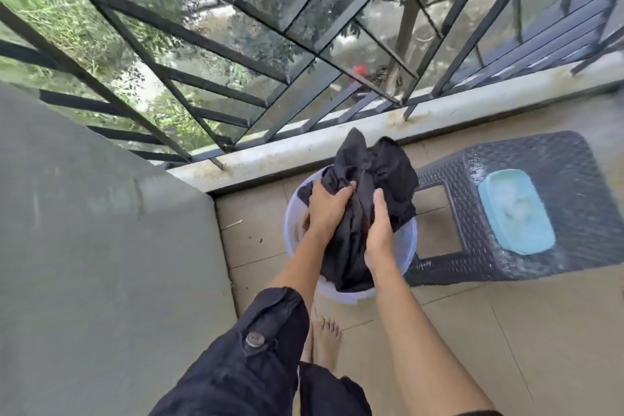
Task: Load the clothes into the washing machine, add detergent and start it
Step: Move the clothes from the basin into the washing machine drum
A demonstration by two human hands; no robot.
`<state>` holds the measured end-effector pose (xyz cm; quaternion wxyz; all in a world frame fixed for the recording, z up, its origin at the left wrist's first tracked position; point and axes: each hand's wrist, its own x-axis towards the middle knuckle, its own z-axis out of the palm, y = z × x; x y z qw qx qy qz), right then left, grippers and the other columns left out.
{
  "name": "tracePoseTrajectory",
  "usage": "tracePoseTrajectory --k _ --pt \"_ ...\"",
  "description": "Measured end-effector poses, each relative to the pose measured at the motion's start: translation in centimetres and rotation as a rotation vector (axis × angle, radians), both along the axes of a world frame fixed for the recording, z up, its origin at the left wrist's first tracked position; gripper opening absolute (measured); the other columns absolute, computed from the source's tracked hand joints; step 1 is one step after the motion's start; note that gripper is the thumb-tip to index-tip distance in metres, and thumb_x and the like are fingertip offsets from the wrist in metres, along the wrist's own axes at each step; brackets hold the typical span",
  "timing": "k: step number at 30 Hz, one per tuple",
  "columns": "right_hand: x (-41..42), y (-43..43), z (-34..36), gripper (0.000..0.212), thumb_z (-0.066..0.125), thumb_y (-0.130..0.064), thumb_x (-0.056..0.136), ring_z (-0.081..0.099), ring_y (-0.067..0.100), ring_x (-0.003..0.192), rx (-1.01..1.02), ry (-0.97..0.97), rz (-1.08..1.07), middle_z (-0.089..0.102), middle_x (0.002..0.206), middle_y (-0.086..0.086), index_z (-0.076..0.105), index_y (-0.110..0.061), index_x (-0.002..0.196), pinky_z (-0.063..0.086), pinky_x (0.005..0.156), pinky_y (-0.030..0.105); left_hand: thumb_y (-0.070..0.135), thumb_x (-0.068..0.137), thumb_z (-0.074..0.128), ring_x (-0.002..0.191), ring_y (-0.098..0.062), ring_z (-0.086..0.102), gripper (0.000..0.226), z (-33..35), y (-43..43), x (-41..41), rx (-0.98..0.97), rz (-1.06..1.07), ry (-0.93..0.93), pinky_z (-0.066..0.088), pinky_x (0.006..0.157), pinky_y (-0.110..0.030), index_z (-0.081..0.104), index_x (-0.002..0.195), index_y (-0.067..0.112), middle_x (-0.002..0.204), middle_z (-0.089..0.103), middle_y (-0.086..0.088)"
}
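Both hands gripping bunched black cloth garment (368,179) from either side, left hand (327,209) higher, right hand (380,230) lower, garment's long axis running up out of pale translucent plastic basin (407,246).

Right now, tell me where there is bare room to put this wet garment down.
Bare tiled floor lies right of the basin, in front of the woven stool. The stool top is free only behind the blue soap dish. The basin is crowded: both hands, left hand and right hand, grip the black garment there.
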<state>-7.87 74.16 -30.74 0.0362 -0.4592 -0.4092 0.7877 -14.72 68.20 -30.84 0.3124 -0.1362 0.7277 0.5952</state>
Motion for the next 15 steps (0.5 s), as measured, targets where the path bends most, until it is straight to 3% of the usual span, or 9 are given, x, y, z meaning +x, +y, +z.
tracePoseTrajectory --k 5,8,10,12,15 --pt "-1.6 0.3 8.3 0.027 0.05 -0.042 0.092 0.063 0.025 0.101 0.241 -0.197 -0.197 0.067 0.098 0.005 0.062 -0.027 0.073 0.05 0.095 0.041 0.034 0.074 0.07 0.112 -0.023 0.062 0.063 8.5 0.6 -0.1 0.074 0.079 0.071 0.047 0.1 -0.043 0.051 0.129 0.009 0.119 0.065 -0.009" --pt "-1.8 1.6 13.4 0.03 0.048 -0.031 0.094 0.059 0.027 0.092 0.332 -0.234 -0.257 0.063 0.085 0.008 0.056 -0.022 0.066 0.046 0.087 0.038 0.036 0.076 0.072 0.11 -0.023 0.062 0.047 13.8 -0.2 -0.4 0.034 0.148 0.139 0.048 0.098 -0.038 0.061 0.116 0.013 0.113 0.068 -0.004" --pt "-2.0 2.2 16.3 0.028 0.049 -0.031 0.093 0.058 0.027 0.091 0.38 -0.257 -0.249 0.064 0.091 0.011 0.061 -0.017 0.072 0.045 0.085 0.038 0.036 0.076 0.073 0.107 -0.024 0.063 0.032 16.8 -0.9 -0.2 0.066 0.158 0.139 0.049 0.096 -0.039 0.064 0.101 0.018 0.105 0.069 -0.002" --pt "-2.1 2.5 19.0 0.033 0.048 -0.035 0.092 0.06 0.031 0.1 0.402 -0.314 -0.225 0.067 0.105 0.015 0.069 -0.01 0.094 0.045 0.091 0.04 0.032 0.077 0.073 0.106 -0.024 0.064 0.03 19.7 -1.7 0.2 0.143 0.188 0.111 0.049 0.098 -0.042 0.066 0.102 0.017 0.108 0.07 -0.005" --pt "-1.8 2.5 23.1 0.047 0.041 -0.039 0.096 0.054 0.033 0.116 0.389 -0.4 -0.034 0.059 0.128 0.02 0.063 -0.002 0.115 0.04 0.102 0.041 0.02 0.079 0.072 0.104 -0.027 0.065 0.024 24.3 -2.9 0.3 0.25 0.224 0.061 0.05 0.098 -0.046 0.066 0.101 0.014 0.11 0.07 -0.013"
